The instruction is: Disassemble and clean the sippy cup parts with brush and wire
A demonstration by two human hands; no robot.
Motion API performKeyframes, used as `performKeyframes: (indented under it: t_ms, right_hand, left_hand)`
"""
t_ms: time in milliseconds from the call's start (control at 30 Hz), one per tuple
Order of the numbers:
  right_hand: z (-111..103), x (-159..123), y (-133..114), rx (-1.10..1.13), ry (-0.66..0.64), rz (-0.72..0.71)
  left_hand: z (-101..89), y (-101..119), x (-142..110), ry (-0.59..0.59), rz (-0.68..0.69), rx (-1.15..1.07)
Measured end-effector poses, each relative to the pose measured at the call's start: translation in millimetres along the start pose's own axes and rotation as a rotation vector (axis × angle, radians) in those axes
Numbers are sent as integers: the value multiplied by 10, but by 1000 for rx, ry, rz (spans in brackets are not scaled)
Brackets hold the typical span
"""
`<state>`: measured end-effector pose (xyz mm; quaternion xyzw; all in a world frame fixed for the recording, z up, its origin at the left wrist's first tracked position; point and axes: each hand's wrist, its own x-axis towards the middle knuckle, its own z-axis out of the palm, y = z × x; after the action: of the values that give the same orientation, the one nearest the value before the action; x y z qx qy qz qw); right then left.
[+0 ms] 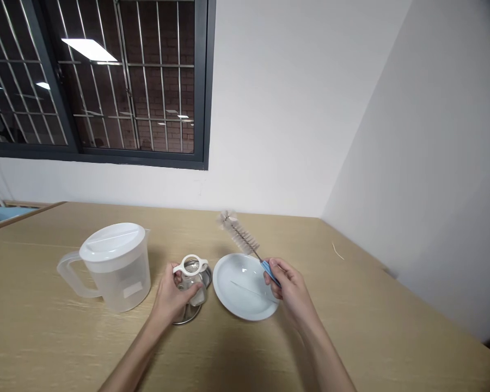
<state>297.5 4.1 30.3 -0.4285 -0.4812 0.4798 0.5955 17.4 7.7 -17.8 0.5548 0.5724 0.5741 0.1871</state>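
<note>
Nearest to the camera are 2 bare forearms, reaching over the wooden worktop (367,316). Left hand (170,299) has its grip closed around a small clear jar (197,297) with a white ring (191,256) at the top, above shiny metal lids (187,317). Right hand (289,284) has its grip clamped on the blue handle of a bottle brush (245,240); the bristles point up and leftward, over the far rim of a white bowl (245,311). At left stands a lidded jug (120,283), upright.
</note>
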Motion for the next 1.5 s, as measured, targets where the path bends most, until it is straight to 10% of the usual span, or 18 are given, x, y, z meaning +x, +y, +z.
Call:
performKeyframes:
  t_ms: [200,733,1500]
  right_hand:
    - [-3,-16,-45,-4,29,7]
    - [-89,9,-48,11,148,1]
    - [-66,-23,-99,-73,94,-28]
  left_hand:
    - [-12,23,-21,-68,29,-166]
    - [69,258,-404,-756,-16,-289]
    - [4,267,-298,-854,128,28]
